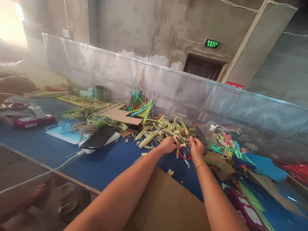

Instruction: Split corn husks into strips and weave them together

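Observation:
My left hand (169, 145) is closed in a pinch at the front of a heap of pale green corn husks (166, 128). A thin husk strip shows at its fingertips. Just to the right, my right hand (196, 148) is also closed, its fingertips raised; what they hold is too small to make out. Between and below the two hands lies a red ring (184, 156). Husk scraps hang or lie beside it. A brown cardboard sheet (168, 202) is under my forearms at the table's near edge.
A black phone (99, 137) with a white cable lies left on the blue table (115, 163). Coloured stems (139, 104) stand behind. At right are a glass jar (212, 133), artificial flowers (228, 144) and a purple power strip (245, 208). A perforated metal screen (168, 86) runs behind.

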The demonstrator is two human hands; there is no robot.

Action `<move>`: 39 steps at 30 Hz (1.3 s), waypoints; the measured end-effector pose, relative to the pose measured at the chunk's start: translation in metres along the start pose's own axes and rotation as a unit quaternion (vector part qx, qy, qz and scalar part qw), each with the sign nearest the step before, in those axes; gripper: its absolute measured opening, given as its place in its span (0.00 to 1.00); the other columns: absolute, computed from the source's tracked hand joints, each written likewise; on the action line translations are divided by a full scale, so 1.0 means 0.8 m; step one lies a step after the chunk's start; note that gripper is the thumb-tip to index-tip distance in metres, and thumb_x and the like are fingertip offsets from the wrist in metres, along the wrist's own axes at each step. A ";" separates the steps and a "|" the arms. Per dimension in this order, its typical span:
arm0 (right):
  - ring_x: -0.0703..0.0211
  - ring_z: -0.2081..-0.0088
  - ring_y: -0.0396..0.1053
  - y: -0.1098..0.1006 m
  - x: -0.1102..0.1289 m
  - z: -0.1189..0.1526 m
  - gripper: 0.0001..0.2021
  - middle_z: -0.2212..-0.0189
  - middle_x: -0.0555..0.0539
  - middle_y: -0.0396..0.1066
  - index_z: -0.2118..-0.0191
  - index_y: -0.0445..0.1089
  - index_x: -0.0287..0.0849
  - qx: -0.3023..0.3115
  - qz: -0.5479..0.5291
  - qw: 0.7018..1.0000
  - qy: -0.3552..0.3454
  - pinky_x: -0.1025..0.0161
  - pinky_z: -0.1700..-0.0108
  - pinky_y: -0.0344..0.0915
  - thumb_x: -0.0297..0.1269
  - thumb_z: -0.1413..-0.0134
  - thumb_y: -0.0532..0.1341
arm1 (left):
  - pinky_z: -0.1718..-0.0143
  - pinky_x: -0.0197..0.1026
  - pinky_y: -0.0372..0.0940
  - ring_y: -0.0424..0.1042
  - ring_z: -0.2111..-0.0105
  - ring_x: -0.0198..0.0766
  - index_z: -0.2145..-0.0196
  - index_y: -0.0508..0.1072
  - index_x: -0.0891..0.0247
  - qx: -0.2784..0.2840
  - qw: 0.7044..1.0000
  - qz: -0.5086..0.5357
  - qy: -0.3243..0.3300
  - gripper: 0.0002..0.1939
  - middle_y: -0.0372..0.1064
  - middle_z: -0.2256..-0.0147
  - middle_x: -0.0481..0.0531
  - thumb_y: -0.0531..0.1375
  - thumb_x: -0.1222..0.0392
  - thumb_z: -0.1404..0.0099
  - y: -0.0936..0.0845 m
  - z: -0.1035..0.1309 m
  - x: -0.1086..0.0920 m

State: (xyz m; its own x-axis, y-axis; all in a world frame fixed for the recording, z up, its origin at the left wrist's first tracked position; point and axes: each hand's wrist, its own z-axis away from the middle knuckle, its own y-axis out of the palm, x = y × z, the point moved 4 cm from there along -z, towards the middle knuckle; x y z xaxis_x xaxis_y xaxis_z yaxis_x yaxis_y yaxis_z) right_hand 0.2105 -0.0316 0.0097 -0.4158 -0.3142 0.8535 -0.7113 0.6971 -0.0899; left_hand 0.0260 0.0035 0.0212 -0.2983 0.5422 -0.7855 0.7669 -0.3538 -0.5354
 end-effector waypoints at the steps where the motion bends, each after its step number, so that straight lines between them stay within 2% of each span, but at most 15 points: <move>1: 0.62 0.78 0.59 0.001 0.000 0.001 0.26 0.82 0.50 0.66 0.75 0.71 0.38 0.000 0.006 1.000 -0.003 0.65 0.73 0.57 0.62 0.55 0.59 | 0.74 0.35 0.57 0.65 0.75 0.35 0.67 0.81 0.63 0.007 1.000 -0.004 0.006 0.11 0.71 0.77 0.47 0.63 0.56 0.45 0.001 0.001 -0.002; 10: 0.62 0.77 0.60 0.002 -0.005 0.001 0.26 0.81 0.50 0.66 0.73 0.72 0.37 -0.006 0.004 1.000 0.006 0.65 0.73 0.56 0.61 0.57 0.61 | 0.74 0.36 0.55 0.62 0.76 0.36 0.69 0.80 0.65 0.047 0.999 -0.017 0.012 0.11 0.66 0.80 0.47 0.63 0.56 0.46 0.005 0.006 -0.006; 14: 0.61 0.76 0.61 0.000 -0.006 0.002 0.25 0.79 0.49 0.68 0.72 0.72 0.37 -0.009 0.005 1.000 0.008 0.65 0.72 0.57 0.60 0.57 0.62 | 0.72 0.36 0.57 0.64 0.74 0.36 0.68 0.81 0.64 0.054 0.998 0.015 0.006 0.11 0.69 0.78 0.47 0.63 0.55 0.46 0.006 0.005 -0.004; 20: 0.61 0.77 0.60 0.004 0.001 0.007 0.26 0.81 0.50 0.66 0.73 0.71 0.38 0.032 0.033 0.999 0.001 0.65 0.74 0.57 0.61 0.54 0.59 | 0.72 0.35 0.58 0.64 0.74 0.35 0.69 0.81 0.65 0.065 0.994 0.090 0.020 0.12 0.71 0.77 0.48 0.65 0.55 0.48 0.008 0.003 -0.007; 29: 0.60 0.77 0.63 0.013 0.026 0.006 0.26 0.81 0.48 0.68 0.74 0.72 0.38 0.086 0.089 0.991 -0.049 0.64 0.72 0.60 0.61 0.53 0.58 | 0.63 0.38 0.64 0.69 0.71 0.37 0.73 0.81 0.64 0.168 0.951 0.258 0.040 0.13 0.75 0.74 0.50 0.70 0.52 0.54 0.016 0.018 -0.031; 34: 0.58 0.76 0.66 0.027 0.043 0.000 0.25 0.79 0.46 0.70 0.75 0.71 0.39 0.139 0.162 0.972 -0.094 0.64 0.71 0.62 0.58 0.48 0.53 | 0.62 0.39 0.64 0.69 0.72 0.37 0.74 0.81 0.65 0.195 0.933 0.300 0.028 0.17 0.75 0.75 0.52 0.71 0.49 0.56 0.010 0.028 -0.047; 39: 0.60 0.77 0.66 0.032 0.058 -0.024 0.22 0.80 0.47 0.71 0.75 0.72 0.40 0.190 0.206 0.953 -0.114 0.65 0.72 0.60 0.54 0.48 0.56 | 0.63 0.40 0.64 0.70 0.72 0.38 0.75 0.80 0.66 0.210 0.918 0.335 0.001 0.16 0.75 0.75 0.53 0.72 0.51 0.58 0.011 0.033 -0.050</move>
State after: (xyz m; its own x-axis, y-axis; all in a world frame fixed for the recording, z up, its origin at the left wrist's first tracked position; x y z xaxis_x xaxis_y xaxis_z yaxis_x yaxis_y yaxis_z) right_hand 0.1833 -0.0160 0.0568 -0.7857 -0.2256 0.5759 -0.5967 0.5216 -0.6098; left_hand 0.0295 -0.0415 0.0397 0.1632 0.0964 -0.9819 0.4898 -0.8718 -0.0042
